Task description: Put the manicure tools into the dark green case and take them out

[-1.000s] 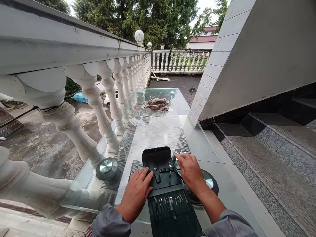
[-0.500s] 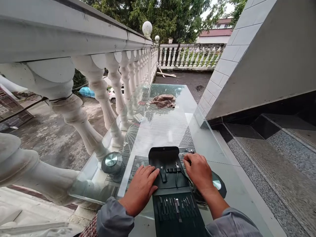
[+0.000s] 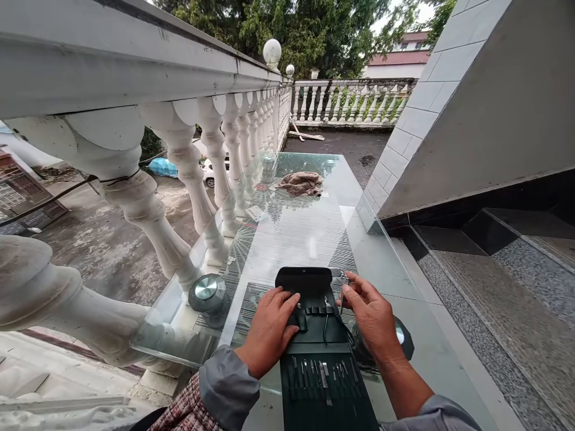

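Observation:
A dark green manicure case lies unfolded on the glass table. Several slim metal tools sit in a row in its lower panel. A pair of nippers with dark handles is tucked through the elastic loops of the upper panel. My left hand rests on the case's left edge, fingers stretched out, holding nothing. Beside the case's upper right edge, my right hand pinches a small shiny metal tool between thumb and fingers; its exact kind is unclear.
The glass table stands beside a white balustrade on the left. A crumpled brown cloth and a small white card lie farther back. Stone steps rise on the right.
My right hand has turned and lifted slightly, and the metal tool now shows upright in its fingers. My left hand has slid slightly up and inward along the case.

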`<state>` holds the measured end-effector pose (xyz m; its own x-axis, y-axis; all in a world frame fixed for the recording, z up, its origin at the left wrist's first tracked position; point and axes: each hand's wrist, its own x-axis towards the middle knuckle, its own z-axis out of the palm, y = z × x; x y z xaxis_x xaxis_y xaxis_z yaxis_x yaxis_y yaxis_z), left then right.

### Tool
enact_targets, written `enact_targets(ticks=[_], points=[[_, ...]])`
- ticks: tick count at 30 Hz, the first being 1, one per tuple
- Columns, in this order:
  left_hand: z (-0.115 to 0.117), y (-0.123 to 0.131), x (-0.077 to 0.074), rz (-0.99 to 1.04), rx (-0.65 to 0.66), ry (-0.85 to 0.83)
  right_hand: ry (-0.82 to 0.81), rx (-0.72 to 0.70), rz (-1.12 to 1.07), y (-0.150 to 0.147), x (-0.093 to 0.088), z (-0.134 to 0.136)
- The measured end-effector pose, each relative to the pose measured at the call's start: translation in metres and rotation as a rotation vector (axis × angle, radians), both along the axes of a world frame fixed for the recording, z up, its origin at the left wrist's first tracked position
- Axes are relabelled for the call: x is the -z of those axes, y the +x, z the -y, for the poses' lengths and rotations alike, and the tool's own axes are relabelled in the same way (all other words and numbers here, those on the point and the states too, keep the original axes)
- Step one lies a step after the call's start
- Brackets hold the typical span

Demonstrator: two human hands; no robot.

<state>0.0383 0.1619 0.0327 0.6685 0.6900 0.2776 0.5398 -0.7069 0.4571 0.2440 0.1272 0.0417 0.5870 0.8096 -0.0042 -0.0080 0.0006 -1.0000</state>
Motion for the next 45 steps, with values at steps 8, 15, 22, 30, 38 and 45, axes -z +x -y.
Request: enact_targets(ticks=[8, 15, 22, 30, 38, 45], points=[[-0.003, 0.004, 0.005, 0.161, 0.106, 0.107, 0.051, -0.119, 0.025, -0.019, 0.001, -0.001], [0.002, 0.007, 0.007, 0.264, 0.099, 0.032, 0.074, -0.036, 0.146, -0.028, 0.008, -0.01], [0.004, 0.008, 0.01, 0.258, 0.062, -0.044, 0.032, -0.109, 0.294, -0.039, 0.008, -0.012], [0.003, 0.009, 0.007, 0.238, 0.04, -0.059, 0.012, -0.251, 0.496, -0.039, 0.01, -0.012], [0.002, 0.008, 0.007, 0.258, 0.031, -0.061, 0.045, -0.261, 0.986, -0.031, 0.015, -0.013], [0.003, 0.009, 0.002, 0.209, -0.038, -0.117, 0.062, -0.326, 0.88, -0.036, 0.016, -0.013]])
